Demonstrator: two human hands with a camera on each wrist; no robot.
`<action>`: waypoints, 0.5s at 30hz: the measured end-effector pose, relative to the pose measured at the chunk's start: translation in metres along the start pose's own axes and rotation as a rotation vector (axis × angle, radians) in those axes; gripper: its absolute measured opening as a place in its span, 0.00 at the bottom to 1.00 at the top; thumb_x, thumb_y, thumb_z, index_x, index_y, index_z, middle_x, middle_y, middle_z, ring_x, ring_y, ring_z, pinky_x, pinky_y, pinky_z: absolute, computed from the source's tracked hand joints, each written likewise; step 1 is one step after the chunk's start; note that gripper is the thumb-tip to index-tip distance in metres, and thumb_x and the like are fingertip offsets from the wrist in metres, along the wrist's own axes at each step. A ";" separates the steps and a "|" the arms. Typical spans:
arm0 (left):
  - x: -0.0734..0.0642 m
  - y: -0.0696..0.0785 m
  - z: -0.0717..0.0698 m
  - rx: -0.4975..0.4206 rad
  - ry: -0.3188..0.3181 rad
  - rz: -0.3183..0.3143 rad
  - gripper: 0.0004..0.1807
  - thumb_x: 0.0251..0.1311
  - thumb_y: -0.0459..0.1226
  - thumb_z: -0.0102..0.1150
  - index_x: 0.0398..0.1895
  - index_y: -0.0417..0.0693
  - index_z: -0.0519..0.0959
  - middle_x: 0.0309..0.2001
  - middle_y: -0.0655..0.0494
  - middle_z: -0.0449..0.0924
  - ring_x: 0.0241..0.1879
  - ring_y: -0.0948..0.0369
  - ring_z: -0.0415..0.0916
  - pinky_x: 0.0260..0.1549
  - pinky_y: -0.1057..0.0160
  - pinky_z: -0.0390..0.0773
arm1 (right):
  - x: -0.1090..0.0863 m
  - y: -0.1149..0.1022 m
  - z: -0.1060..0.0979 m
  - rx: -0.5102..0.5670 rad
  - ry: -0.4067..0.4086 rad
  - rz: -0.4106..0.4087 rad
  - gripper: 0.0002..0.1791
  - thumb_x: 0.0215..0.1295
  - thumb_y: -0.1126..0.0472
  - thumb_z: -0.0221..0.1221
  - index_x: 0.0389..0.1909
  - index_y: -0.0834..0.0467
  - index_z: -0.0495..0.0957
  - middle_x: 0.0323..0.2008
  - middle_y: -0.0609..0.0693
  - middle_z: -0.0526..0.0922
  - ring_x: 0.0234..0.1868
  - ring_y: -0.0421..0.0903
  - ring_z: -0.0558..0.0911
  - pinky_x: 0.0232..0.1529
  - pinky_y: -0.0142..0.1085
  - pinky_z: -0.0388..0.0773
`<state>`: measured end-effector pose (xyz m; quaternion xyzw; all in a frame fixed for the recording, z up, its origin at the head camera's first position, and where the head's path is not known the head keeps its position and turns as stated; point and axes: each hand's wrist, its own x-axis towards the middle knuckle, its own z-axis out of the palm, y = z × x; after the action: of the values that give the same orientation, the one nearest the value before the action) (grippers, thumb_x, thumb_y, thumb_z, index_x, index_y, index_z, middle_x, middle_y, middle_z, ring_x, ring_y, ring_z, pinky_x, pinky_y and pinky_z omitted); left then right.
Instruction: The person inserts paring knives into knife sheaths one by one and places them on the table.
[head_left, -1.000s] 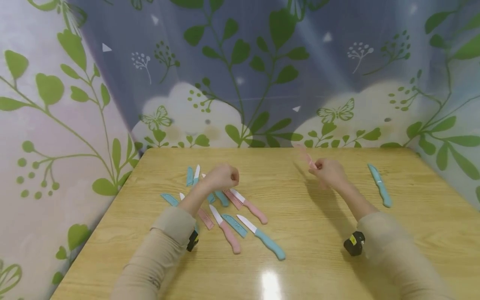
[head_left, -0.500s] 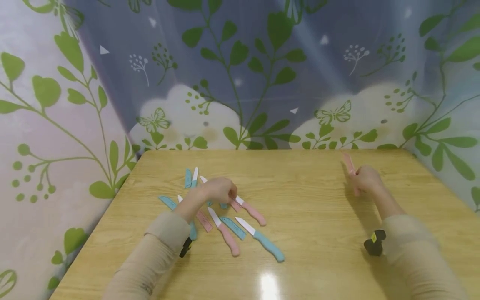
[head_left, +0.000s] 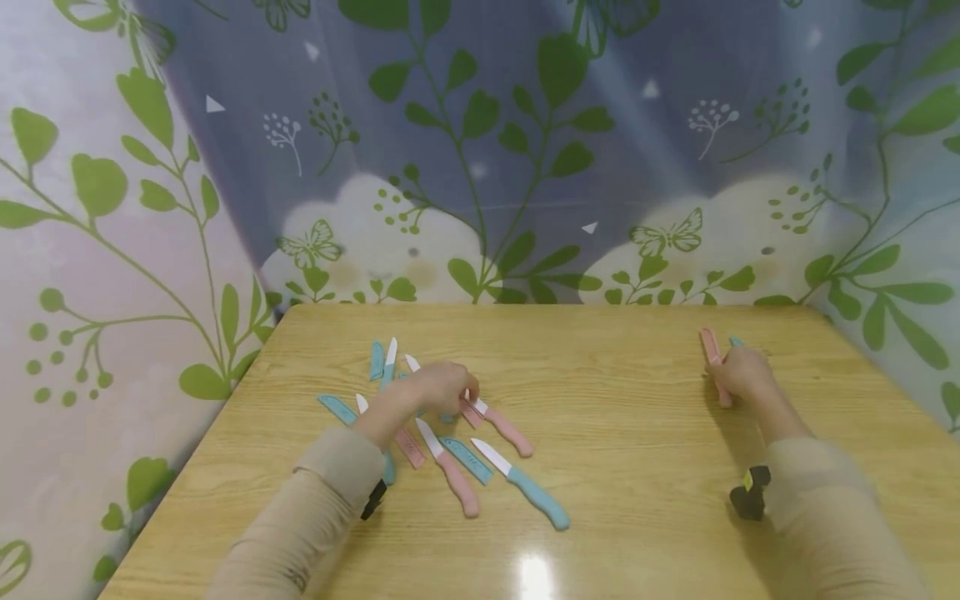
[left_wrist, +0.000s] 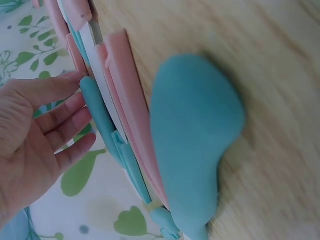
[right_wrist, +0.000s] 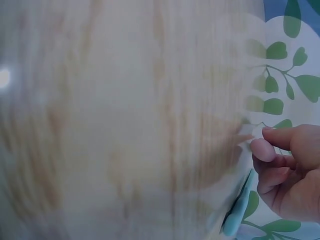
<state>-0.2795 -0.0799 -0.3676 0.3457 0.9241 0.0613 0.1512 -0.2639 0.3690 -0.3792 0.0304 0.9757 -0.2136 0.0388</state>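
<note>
In the head view my right hand (head_left: 742,372), at the table's far right, grips a pink sheathed knife (head_left: 709,343). Thumb and forefinger meet on it in the right wrist view, where the knife itself is mostly hidden. A blue sheathed knife (right_wrist: 237,212) lies just beside that hand. My left hand (head_left: 438,387) hovers low over a pile of knives and sheaths. Its loosely bent fingers come up to a blue handle (left_wrist: 100,112) in the left wrist view. A pink knife (head_left: 510,431) and a pink sheath (head_left: 471,412) lie right by its fingertips.
Bare white blades point away from me: a pink knife (head_left: 457,479) and a blue knife (head_left: 538,496) lie in front of the pile. Blue sheaths (head_left: 467,458) and a pink sheath (head_left: 410,448) lie among them. A leafy curtain (head_left: 525,167) hangs behind the wooden table (head_left: 615,467).
My right hand has carried the pink sheathed knife to the right and lowered it beside the blue sheathed one. My left hand has sunk slightly toward the pile.
</note>
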 end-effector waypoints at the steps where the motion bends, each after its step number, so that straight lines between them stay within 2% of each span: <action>1: 0.000 0.000 0.000 0.001 -0.001 -0.003 0.12 0.55 0.28 0.57 0.41 0.48 0.80 0.39 0.57 0.78 0.42 0.58 0.74 0.43 0.62 0.75 | 0.000 0.000 0.001 0.000 -0.004 0.003 0.24 0.67 0.61 0.46 0.10 0.63 0.70 0.43 0.78 0.73 0.13 0.41 0.66 0.18 0.30 0.64; 3: 0.000 0.002 0.000 0.003 -0.002 -0.008 0.12 0.54 0.26 0.57 0.39 0.48 0.81 0.39 0.56 0.77 0.43 0.57 0.74 0.43 0.61 0.75 | 0.000 0.001 0.001 0.000 -0.013 0.005 0.24 0.68 0.61 0.46 0.10 0.63 0.70 0.27 0.67 0.79 0.13 0.40 0.66 0.18 0.31 0.64; 4: 0.000 0.003 -0.001 0.009 -0.001 -0.008 0.12 0.54 0.25 0.57 0.39 0.47 0.81 0.40 0.56 0.77 0.43 0.57 0.74 0.43 0.61 0.75 | 0.000 0.001 0.002 0.001 -0.019 -0.001 0.24 0.68 0.62 0.45 0.10 0.63 0.70 0.18 0.60 0.77 0.13 0.40 0.65 0.18 0.31 0.64; 6: -0.001 0.004 -0.001 0.019 0.007 -0.009 0.12 0.53 0.24 0.57 0.37 0.48 0.80 0.39 0.56 0.76 0.42 0.57 0.73 0.42 0.61 0.75 | 0.000 0.001 0.002 0.001 -0.027 -0.003 0.25 0.68 0.62 0.45 0.10 0.63 0.70 0.10 0.50 0.73 0.11 0.39 0.65 0.19 0.32 0.63; 11: -0.001 0.005 0.000 0.057 0.047 0.009 0.13 0.51 0.23 0.56 0.35 0.49 0.80 0.35 0.58 0.72 0.37 0.60 0.69 0.38 0.64 0.73 | 0.000 0.002 0.002 -0.009 -0.048 0.005 0.27 0.68 0.61 0.44 0.08 0.62 0.71 0.07 0.48 0.73 0.12 0.41 0.67 0.24 0.36 0.64; 15: 0.002 0.004 0.001 0.080 0.067 0.020 0.14 0.49 0.22 0.55 0.31 0.50 0.78 0.32 0.59 0.70 0.35 0.61 0.67 0.38 0.63 0.71 | -0.001 0.003 0.003 -0.033 -0.059 0.020 0.28 0.69 0.61 0.43 0.07 0.61 0.71 0.07 0.47 0.73 0.13 0.41 0.68 0.26 0.36 0.64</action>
<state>-0.2774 -0.0755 -0.3684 0.3582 0.9269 0.0374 0.1058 -0.2629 0.3703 -0.3827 0.0330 0.9771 -0.1981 0.0704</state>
